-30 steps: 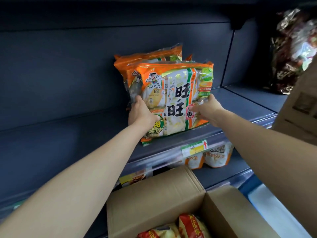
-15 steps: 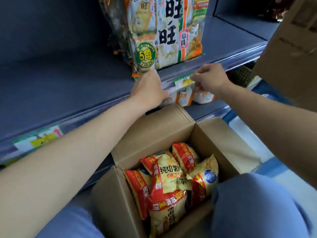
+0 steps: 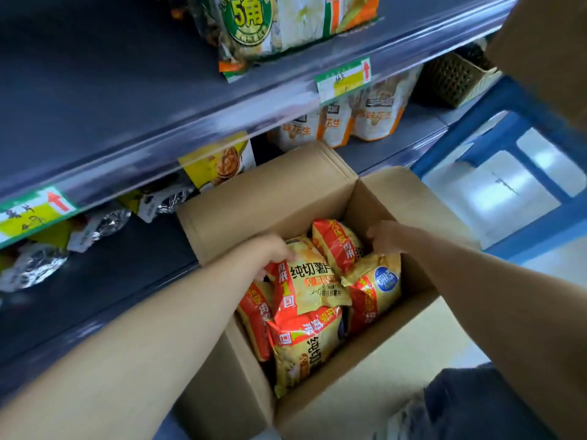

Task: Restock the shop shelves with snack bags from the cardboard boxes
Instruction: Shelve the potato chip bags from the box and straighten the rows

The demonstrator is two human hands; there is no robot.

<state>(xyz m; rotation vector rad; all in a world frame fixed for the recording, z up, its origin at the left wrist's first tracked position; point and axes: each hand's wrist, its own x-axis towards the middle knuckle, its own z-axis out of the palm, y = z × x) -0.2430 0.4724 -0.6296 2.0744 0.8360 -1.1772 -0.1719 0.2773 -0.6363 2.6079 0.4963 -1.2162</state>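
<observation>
Person reaching with both hands into an open cardboard box of snack bags in front of a shop shelf

The box is sitting just below the shelves with its flaps folded open, and yellow-and-red bags are lying packed inside it. The left hand is gripping the top corner of the uppermost chip bag, its fingers curling over the bag's edge. The right hand is dipping in at the far right of the box, beside another bag; its fingers are hidden, so it cannot be told whether they are spread or pinching. On the dark shelf above, a large rice cracker bag is standing at the front edge, just over a green-and-yellow price tag. Pale peanut bags are standing on the shelf beneath
</observation>
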